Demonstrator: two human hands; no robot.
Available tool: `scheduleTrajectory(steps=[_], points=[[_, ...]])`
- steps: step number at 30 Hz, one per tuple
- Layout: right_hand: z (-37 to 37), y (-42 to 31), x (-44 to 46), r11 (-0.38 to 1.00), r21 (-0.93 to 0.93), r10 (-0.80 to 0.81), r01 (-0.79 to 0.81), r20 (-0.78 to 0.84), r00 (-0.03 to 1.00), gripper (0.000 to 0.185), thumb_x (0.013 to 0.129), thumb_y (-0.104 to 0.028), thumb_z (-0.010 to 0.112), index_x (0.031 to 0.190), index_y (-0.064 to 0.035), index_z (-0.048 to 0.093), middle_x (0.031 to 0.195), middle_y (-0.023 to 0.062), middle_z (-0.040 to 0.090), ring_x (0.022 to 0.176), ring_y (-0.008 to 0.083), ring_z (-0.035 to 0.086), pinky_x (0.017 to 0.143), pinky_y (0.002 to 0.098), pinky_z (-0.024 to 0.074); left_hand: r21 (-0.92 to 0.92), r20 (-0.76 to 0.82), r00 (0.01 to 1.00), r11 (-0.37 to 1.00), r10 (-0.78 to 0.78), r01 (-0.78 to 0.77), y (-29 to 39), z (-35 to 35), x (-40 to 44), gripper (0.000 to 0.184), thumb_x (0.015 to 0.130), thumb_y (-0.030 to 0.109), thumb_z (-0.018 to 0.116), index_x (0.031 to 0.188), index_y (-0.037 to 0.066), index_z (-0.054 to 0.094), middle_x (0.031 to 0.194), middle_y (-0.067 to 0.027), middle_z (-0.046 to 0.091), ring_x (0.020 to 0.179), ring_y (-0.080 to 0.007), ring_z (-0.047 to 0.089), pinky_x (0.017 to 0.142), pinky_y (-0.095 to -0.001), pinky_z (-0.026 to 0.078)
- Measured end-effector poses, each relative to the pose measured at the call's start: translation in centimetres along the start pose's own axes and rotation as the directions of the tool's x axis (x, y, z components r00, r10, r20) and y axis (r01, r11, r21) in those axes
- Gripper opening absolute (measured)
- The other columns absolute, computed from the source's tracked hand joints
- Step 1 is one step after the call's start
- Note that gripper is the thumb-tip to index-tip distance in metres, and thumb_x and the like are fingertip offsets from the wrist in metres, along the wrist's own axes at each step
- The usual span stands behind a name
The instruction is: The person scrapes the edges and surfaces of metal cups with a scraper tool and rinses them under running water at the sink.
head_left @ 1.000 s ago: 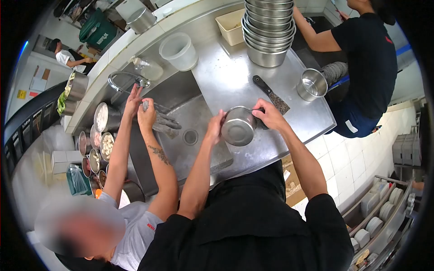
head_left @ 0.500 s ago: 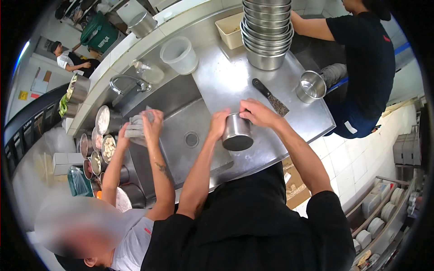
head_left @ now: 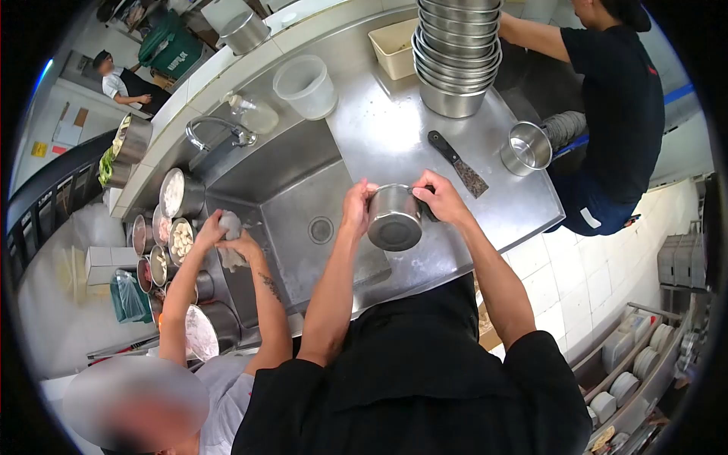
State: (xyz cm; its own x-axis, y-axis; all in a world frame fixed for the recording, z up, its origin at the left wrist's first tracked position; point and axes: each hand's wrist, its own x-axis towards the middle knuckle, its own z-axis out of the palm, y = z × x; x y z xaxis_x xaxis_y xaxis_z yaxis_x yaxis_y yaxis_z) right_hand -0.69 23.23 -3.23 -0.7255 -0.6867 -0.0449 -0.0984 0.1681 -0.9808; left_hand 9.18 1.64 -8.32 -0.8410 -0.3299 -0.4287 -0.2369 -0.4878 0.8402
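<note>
Over the edge between sink and counter, a small metal pot [head_left: 396, 220] is tilted with its round base toward me. My left hand [head_left: 358, 208] grips its left side, fingers closed at the rim. On the opposite side, my right hand [head_left: 444, 200] is closed on the pot near a dark part that looks like a handle. The inside of the pot is hidden from me. A scraper [head_left: 458, 164] with a black handle and stained blade lies on the counter beyond my right hand.
Left of me, a co-worker's hands [head_left: 231, 241] hold a pale wet cloth over the sink [head_left: 292, 262]. Tall stacked metal pots [head_left: 455, 98], a metal container [head_left: 525, 148] and a plastic tub [head_left: 305, 87] stand on the steel counter. Another person [head_left: 618, 114] works at the right.
The pot has turned in my hands, showing more of its base, and my right hand has shifted lower along its side. The co-worker's hands with the cloth have lowered.
</note>
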Motion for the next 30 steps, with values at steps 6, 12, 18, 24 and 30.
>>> scheduleTrajectory(steps=[6, 12, 18, 24, 30], points=[[-0.2, 1.9, -0.9, 0.992, 0.114, -0.031, 0.051, -0.175, 0.984, 0.01, 0.086, -0.009, 0.066, 0.088, -0.0018, 0.059, 0.085, 0.006, 0.065, 0.08, 0.0147, 0.057, 0.076, 0.0302, 0.0459, -0.253, -0.109, 0.99, 0.966, -0.089, 0.059, -0.9, 2.8, -3.6, 0.04, 0.098, 0.039, 0.051, 0.088, 0.004, 0.065, 0.083, -0.0047, 0.064, 0.078, -0.0156, 0.06, 0.073, -0.0314, 0.046], [-1.8, -2.1, -1.1, 0.993, -0.113, 0.031, -0.028, 0.024, 0.999, 0.012, 0.085, -0.009, 0.066, 0.088, -0.002, 0.057, 0.086, 0.0113, 0.065, 0.083, 0.0216, 0.06, 0.076, 0.034, 0.0462, 0.329, -0.134, 0.975, 0.936, 0.175, -0.122, 0.4, 4.6, -3.6, 0.042, 0.094, 0.031, 0.052, 0.07, -0.003, 0.06, 0.068, -0.0027, 0.056, 0.068, -0.0122, 0.048, 0.063, -0.0336, 0.04], [-1.5, -4.6, 1.6, 0.846, -0.408, -0.298, 0.343, 0.172, 0.939, 0.011, 0.086, -0.011, 0.064, 0.086, -0.0041, 0.055, 0.079, 0.0142, 0.06, 0.08, 0.0333, 0.055, 0.071, 0.0425, 0.0432, 0.625, 0.138, 0.969, 0.741, 0.206, -0.246, 4.3, 6.9, -1.6, 0.042, 0.091, 0.03, 0.05, 0.069, -0.006, 0.056, 0.06, -0.0056, 0.053, 0.062, -0.0142, 0.048, 0.061, -0.0355, 0.04], [-1.4, -3.1, 1.2, 0.884, -0.282, -0.339, 0.374, 0.166, 0.926, 0.01, 0.087, -0.011, 0.063, 0.085, -0.0043, 0.055, 0.076, 0.0141, 0.058, 0.08, 0.0342, 0.055, 0.071, 0.0428, 0.0429, 0.491, 0.104, 0.985, 0.854, 0.139, -0.172, 2.8, 4.1, 0.0, 0.04, 0.092, 0.029, 0.053, 0.071, -0.005, 0.06, 0.066, -0.0026, 0.058, 0.06, -0.0146, 0.048, 0.061, -0.0352, 0.041], [0.0, -4.4, 0.4, 0.91, -0.28, -0.287, 0.306, 0.106, 0.952, 0.013, 0.088, -0.013, 0.063, 0.087, -0.0038, 0.054, 0.077, 0.015, 0.059, 0.08, 0.0345, 0.054, 0.07, 0.0427, 0.0432, 0.531, 0.127, 0.99, 0.839, 0.057, -0.116, 4.0, 3.9, -0.8, 0.04, 0.089, 0.031, 0.054, 0.07, -0.005, 0.059, 0.062, -0.0075, 0.057, 0.058, -0.0166, 0.05, 0.059, -0.0364, 0.041]])
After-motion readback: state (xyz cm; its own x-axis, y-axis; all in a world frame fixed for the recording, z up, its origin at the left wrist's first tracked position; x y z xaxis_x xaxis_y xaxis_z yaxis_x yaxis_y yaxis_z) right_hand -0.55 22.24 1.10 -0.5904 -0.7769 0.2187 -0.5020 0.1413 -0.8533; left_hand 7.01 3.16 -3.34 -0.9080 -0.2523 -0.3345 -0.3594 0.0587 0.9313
